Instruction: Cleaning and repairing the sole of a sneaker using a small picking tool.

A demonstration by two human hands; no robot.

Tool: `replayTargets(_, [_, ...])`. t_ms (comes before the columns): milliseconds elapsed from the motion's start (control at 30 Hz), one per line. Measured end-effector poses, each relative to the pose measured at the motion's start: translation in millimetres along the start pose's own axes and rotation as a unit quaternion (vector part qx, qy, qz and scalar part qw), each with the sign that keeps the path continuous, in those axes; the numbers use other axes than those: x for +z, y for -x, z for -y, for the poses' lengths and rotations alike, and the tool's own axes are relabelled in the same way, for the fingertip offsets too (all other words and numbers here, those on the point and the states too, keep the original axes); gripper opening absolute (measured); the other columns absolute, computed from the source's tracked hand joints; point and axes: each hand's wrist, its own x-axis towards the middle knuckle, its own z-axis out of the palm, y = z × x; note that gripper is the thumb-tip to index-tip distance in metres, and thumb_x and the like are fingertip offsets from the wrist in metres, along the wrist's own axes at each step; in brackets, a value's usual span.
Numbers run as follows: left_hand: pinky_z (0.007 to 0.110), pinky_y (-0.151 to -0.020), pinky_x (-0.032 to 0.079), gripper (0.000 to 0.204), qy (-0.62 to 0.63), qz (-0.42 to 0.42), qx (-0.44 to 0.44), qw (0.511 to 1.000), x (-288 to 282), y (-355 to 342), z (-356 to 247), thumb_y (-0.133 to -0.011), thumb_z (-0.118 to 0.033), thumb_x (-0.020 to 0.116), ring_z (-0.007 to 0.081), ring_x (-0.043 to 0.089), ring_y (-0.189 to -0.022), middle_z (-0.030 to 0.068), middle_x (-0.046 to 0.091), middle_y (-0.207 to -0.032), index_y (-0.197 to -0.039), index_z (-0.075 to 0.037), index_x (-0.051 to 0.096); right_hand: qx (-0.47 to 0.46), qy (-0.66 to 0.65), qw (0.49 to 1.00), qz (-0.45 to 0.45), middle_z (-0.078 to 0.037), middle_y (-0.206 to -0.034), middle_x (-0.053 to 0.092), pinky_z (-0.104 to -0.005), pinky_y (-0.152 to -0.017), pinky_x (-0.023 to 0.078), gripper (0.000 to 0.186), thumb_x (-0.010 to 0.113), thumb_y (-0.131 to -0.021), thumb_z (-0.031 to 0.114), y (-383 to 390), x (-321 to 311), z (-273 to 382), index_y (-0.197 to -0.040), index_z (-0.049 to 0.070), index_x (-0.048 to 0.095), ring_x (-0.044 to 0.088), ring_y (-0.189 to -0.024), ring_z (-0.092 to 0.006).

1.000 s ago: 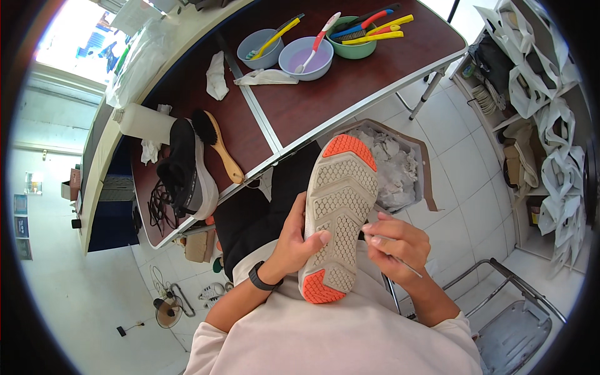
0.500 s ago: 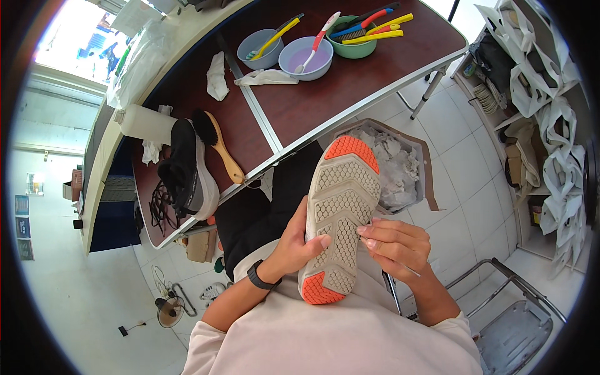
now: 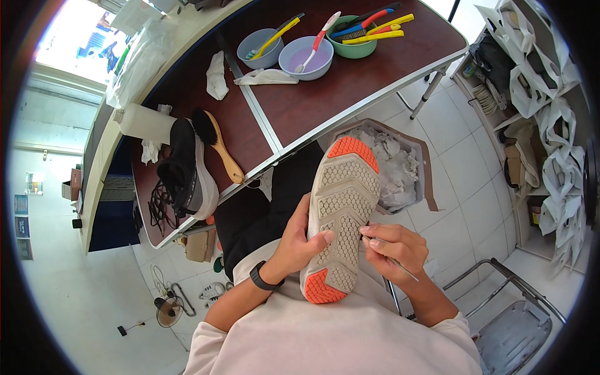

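A shoe (image 3: 344, 206) is held sole up over my lap, its beige honeycomb tread tipped with orange at toe and heel. Wrapped round its left side, my left hand (image 3: 299, 242) presses the thumb onto the sole. My right hand (image 3: 395, 251) pinches a thin metal pick (image 3: 403, 267), its point at the sole's right edge. The shoe's upper faces away and is hidden. On the table to the left lies a black shoe (image 3: 203, 181) with a pale midsole, its black laces (image 3: 161, 206) loose beside it.
A wooden-handled brush (image 3: 220, 147) lies by the black shoe. Farther back on the table (image 3: 369, 87) stand a grey bowl (image 3: 267, 57), a lilac-filled bowl (image 3: 319, 59) and a green bowl (image 3: 353, 50) with brushes. Below it sits a box of crumpled wrapping (image 3: 400, 169). A metal chair (image 3: 515, 331) stands right.
The pick has swung in my right fingers, so more of its shaft shows now. My left hand and the shoe have barely shifted.
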Motion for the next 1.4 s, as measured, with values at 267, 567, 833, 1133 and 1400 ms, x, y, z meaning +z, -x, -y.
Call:
replayTargets(267, [0.033,-0.107,0.041,0.073,-0.022,-0.009,0.010,1.000,5.9,1.6,-2.9,-0.085,-0.014,0.070,0.0190,0.052,-0.124,0.0143,0.054,-0.134,-0.147,0.003,0.034,0.023,-0.002,1.000,0.012,-0.011,-0.096,0.075,-0.0348,-0.073,0.065,0.035,0.082,-0.070,-0.009,-1.2,-0.3,2.6,-0.095,0.004,0.061,0.074,-0.081,-0.0266])
replayTargets(567, [0.034,-0.106,0.042,0.073,-0.045,-0.006,0.014,0.999,6.0,2.5,-3.5,-0.086,-0.016,0.071,0.0193,0.052,-0.124,0.0150,0.054,-0.134,-0.146,0.004,0.035,-0.036,0.095,0.994,0.046,-0.016,-0.102,0.072,-0.0352,-0.073,0.065,0.028,0.081,-0.068,-0.008,0.2,-0.3,4.6,-0.085,0.000,0.060,0.072,-0.086,-0.0287])
replayTargets(833, [0.034,-0.107,0.041,0.074,-0.018,-0.013,0.001,1.000,4.6,0.8,-0.5,-0.086,-0.016,0.071,0.0198,0.052,-0.124,0.0154,0.054,-0.133,-0.147,0.004,0.034,-0.040,0.030,0.998,0.032,-0.015,-0.102,0.072,-0.0355,-0.072,0.065,0.033,0.081,-0.068,-0.008,2.0,1.7,2.1,-0.090,0.001,0.059,0.072,-0.084,-0.0283])
replayTargets(1133, [0.034,-0.107,0.041,0.073,-0.037,-0.012,0.008,0.999,4.6,0.5,-3.2,-0.086,-0.017,0.071,0.0199,0.052,-0.124,0.0153,0.053,-0.134,-0.146,0.003,0.034,-0.005,0.080,0.996,0.050,-0.015,-0.102,0.072,-0.0349,-0.069,0.062,0.034,0.080,-0.065,-0.010,1.2,-3.3,2.0,-0.090,0.001,0.060,0.072,-0.083,-0.0281])
replayTargets(1400, [0.034,-0.107,0.041,0.071,-0.030,-0.008,-0.007,0.999,2.8,-2.1,-1.2,-0.086,-0.018,0.069,0.0196,0.052,-0.123,0.0155,0.054,-0.133,-0.145,0.004,0.036,0.007,-0.031,0.999,0.033,-0.013,-0.098,0.074,-0.0381,-0.079,0.064,0.031,0.081,-0.066,-0.009,4.9,-4.4,-9.6,-0.087,0.003,0.063,0.073,-0.082,-0.0258])
